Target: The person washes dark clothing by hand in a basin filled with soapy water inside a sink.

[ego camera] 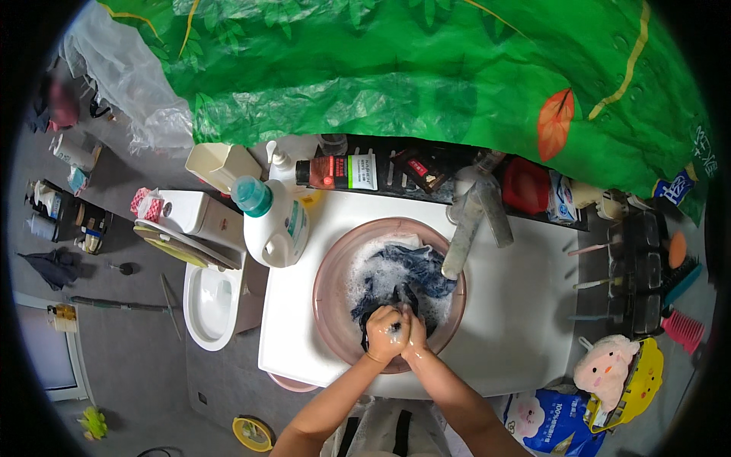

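Note:
My left hand (388, 333) and my right hand (416, 331) are pressed together over the near side of a pink plastic basin (332, 331), gripping wet dark cloth (406, 294) between them. Suds cling to both hands. More blue fabric (400, 260) lies beyond them in foamy water (365, 268), with a bit of white cloth at the far rim. The basin stands in a white washbasin (514, 314), and the grey faucet's spout (460, 251) reaches over its right edge.
A white detergent bottle (277, 223) with a teal cap stands left of the basin. Behind are a pump bottle (278, 160), a cleanser tube (348, 172) and a red soap box (524, 185). A toilet (211, 308) is at left; a green plastic curtain (365, 74) hangs across the far side.

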### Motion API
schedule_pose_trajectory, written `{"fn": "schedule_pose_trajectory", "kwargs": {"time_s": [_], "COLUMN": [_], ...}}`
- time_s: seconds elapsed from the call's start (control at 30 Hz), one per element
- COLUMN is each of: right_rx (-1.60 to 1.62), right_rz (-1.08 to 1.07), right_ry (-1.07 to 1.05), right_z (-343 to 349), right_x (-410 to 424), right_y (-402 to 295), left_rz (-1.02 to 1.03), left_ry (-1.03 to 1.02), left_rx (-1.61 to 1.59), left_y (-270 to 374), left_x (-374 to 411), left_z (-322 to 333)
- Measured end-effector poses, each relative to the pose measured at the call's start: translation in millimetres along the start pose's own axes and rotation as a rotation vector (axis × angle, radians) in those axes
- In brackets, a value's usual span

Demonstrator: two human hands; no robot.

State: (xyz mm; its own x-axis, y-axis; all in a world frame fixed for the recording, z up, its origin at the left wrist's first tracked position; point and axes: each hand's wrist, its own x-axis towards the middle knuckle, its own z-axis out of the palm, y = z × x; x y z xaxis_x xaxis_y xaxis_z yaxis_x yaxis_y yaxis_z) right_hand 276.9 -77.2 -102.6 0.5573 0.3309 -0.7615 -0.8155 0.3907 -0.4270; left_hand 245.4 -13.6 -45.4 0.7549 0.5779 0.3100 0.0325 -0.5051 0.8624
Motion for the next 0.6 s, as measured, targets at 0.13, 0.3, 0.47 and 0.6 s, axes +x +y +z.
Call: {"fn": "schedule_pose_trajectory", "kwargs": {"time_s": [0.13,0.3,0.47,0.6], "right_rx": [-0.839,-1.532,-1.783,-2.209], "right_rz": [-0.452,-1.001,-1.017,-0.727], "right_ry": [-0.041,0.019,0.130,-0.010], "right_z": [20.4,53.0,7.3,0.7], "right_x": [-16.8,-37.6,-14.0,-1.3], "right_y": [-22.9,-70.1,-65.2,-20.5], "left_rz": [-0.462,-0.538,0.004,0.285], "left_ry": [0.057,0.266,-0.107,-0.748], "left_rx": [-0.411,-0.188,0.552,0.453], "left_y": [-4.9,-10.3,6.5,-39.0], "left_x": [-2.4,8.7,48.3,73.3], "left_z": [-10.4,-53.1,-66.6,-34.3]}}
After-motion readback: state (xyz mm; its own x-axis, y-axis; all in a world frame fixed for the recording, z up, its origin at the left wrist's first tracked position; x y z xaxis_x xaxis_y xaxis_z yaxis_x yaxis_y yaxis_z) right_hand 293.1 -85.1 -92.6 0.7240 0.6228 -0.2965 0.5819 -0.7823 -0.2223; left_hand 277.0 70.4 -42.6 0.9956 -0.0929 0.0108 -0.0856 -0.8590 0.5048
